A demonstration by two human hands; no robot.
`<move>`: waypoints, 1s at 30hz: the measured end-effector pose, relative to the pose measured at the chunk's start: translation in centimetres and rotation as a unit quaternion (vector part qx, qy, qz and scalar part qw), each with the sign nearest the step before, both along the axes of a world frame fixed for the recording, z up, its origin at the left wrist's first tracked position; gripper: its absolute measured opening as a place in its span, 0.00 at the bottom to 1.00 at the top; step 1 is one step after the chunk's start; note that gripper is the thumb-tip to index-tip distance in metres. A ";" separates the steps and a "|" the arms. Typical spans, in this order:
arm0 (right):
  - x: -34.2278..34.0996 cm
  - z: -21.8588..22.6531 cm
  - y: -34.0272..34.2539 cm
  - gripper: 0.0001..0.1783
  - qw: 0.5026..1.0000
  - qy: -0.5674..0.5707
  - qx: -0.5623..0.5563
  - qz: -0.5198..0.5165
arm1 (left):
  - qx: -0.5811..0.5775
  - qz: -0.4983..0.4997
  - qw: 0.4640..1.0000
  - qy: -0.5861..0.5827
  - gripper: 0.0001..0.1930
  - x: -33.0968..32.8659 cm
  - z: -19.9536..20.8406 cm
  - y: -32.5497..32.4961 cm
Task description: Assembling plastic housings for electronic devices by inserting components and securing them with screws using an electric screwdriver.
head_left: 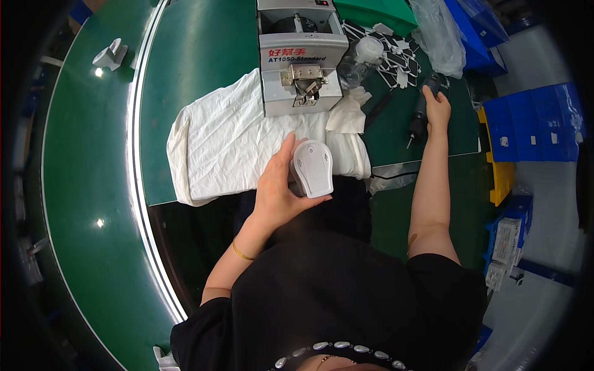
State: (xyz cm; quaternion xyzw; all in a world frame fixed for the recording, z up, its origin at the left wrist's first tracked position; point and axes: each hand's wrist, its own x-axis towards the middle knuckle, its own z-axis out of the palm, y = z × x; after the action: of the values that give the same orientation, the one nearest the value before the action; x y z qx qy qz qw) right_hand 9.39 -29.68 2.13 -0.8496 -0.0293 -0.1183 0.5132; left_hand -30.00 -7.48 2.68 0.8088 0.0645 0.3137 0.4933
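Note:
Held in my left hand (278, 188) is a white plastic housing (315, 168), rounded at one end, with small holes in its face; my fingers and thumb wrap its sides. It is above the near edge of a white cloth (226, 133). Out to the right, my right hand (437, 106) is closed round a dark electric screwdriver (421, 111), whose thin bit points down toward the green bench. The screwdriver is well apart from the housing.
A grey screw-feeding machine (303, 55) stands beyond the cloth. Right of it lie a clear plastic jar (359, 62) and a pile of black-and-white pieces (396, 59). Blue bins (535, 123) are at the far right. On the left, a green conveyor belt (93, 154) carries another white part (111, 54).

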 end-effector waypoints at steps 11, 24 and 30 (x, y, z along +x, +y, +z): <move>-15.1 2.9 8.6 0.18 0.882 -0.213 -0.260 0.330 | 0.048 0.006 0.999 0.021 0.61 0.9 0.5 0.1; -13.8 7.5 8.5 0.08 0.955 -0.028 0.112 0.275 | 0.075 0.011 0.997 0.021 0.59 0.7 0.6 0.3; -11.9 13.1 11.1 0.11 0.849 -0.375 -0.237 0.285 | 0.076 0.013 0.997 0.019 0.58 0.6 0.5 0.2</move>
State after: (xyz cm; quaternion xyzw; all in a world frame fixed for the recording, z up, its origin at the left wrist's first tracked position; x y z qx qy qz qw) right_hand -2.52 -18.60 15.21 -0.7906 -0.4879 -0.2658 0.2574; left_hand -29.42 -7.30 3.15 0.8490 0.0606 0.3086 0.4246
